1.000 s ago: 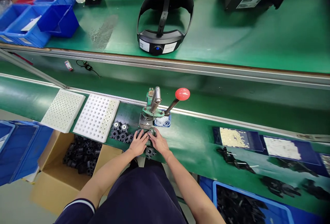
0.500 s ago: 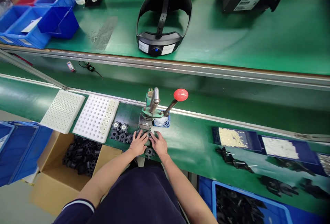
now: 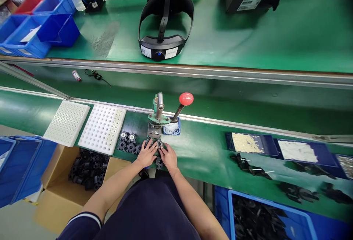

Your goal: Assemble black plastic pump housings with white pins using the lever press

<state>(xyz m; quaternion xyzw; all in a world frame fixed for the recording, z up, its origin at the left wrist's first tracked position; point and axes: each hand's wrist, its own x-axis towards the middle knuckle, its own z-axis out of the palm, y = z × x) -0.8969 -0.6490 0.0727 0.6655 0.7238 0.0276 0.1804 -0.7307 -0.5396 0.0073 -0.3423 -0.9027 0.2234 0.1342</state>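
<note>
A hand press (image 3: 157,119) with a red ball knob (image 3: 186,99) stands on the green bench. Just in front of its metal base, my right hand (image 3: 168,157) has its fingertips closed on a black toothed wheel (image 3: 159,144) with a ring in its centre. From the other side, my left hand (image 3: 146,156) grips that same wheel, its fingers partly covering another black wheel (image 3: 149,142). Nearer to my body lies one more toothed wheel (image 3: 159,162). Several black toothed wheels (image 3: 130,146) sit left of my left hand, two with pale rings on top.
Two white hole trays (image 3: 102,129) lie to the left, above a cardboard box (image 3: 59,166) of black parts. A small blue tray (image 3: 171,129) with white rings is beside the press. Dark trays (image 3: 271,148) and a blue crate (image 3: 271,197) are at right. A headset (image 3: 162,43) rests on the shelf.
The view has shifted slightly, so the shelf items and press appear farther left. Both hands stay at the wheel in front of the press, with little visible finger movement.
</note>
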